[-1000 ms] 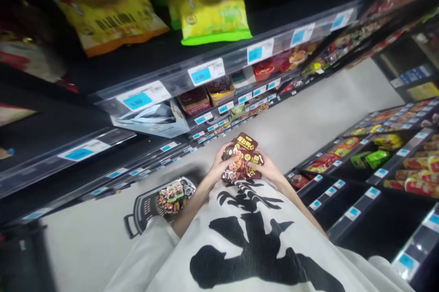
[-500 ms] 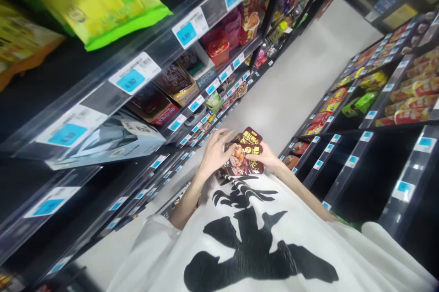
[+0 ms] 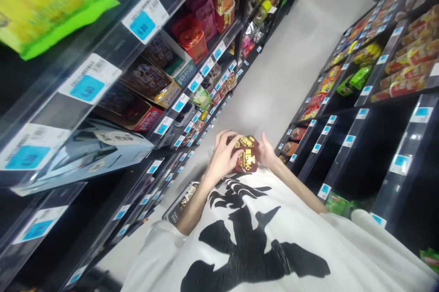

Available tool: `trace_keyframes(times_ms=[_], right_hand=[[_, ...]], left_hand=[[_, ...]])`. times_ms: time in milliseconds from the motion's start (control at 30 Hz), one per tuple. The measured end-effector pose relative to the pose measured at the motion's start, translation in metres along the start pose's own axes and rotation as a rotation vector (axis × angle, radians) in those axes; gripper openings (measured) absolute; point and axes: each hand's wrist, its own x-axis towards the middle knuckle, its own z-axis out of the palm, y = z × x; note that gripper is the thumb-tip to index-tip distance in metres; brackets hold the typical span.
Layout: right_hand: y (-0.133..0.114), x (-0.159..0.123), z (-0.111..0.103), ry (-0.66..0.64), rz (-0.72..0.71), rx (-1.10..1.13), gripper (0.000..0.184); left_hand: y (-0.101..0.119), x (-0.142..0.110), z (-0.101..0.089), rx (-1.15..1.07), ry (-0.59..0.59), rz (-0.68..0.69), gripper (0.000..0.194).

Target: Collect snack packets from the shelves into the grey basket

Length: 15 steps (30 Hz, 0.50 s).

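In front of my chest are brown snack packets (image 3: 249, 160) with yellow lettering, one overlapping another. My left hand (image 3: 224, 155) is closed over their left side, fingers curled across the top and the thumb on the front. At the packets' right edge is my right hand (image 3: 268, 152), its thumb raised and apart from them. The other right fingers are partly hidden, and whether they touch the packets I cannot tell.
Shelves with price tags (image 3: 87, 82) run along my left, holding a yellow-green snack bag (image 3: 55, 6), opened display boxes (image 3: 151, 77) and a light blue package (image 3: 85, 159). On my right, shelves carry cup-shaped packs (image 3: 408, 72). A basket (image 3: 181, 200) shows beyond my left forearm; grey floor (image 3: 270, 72) stretches ahead.
My right hand has loosened from the packets, and its thumb now points up. My left hand has come further over them. The view has shifted, moving the left shelves leftward.
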Motion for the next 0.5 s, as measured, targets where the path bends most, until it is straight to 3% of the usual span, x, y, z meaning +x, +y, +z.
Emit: trace_keyframes(times_ms=[100, 167, 300, 400, 500], right_hand=[[-0.002, 0.001, -0.010, -0.036, 0.064, 0.014, 0.094], [-0.006, 0.003, -0.014, -0.066, 0.084, 0.017, 0.086], [-0.017, 0.012, -0.011, -0.165, 0.151, 0.002, 0.051], [-0.021, 0.017, -0.007, -0.204, 0.218, 0.012, 0.046], [-0.016, 0.018, -0.010, -0.163, 0.212, 0.008, 0.039]], left_hand=[[0.002, -0.012, 0.003, -0.041, 0.047, 0.045, 0.039], [0.004, -0.019, 0.005, -0.056, 0.050, 0.070, 0.046], [0.005, -0.023, 0.009, -0.108, -0.051, 0.129, 0.059], [0.003, -0.022, 0.011, -0.118, -0.099, 0.122, 0.061], [0.004, -0.027, 0.010, -0.142, -0.119, 0.102, 0.051]])
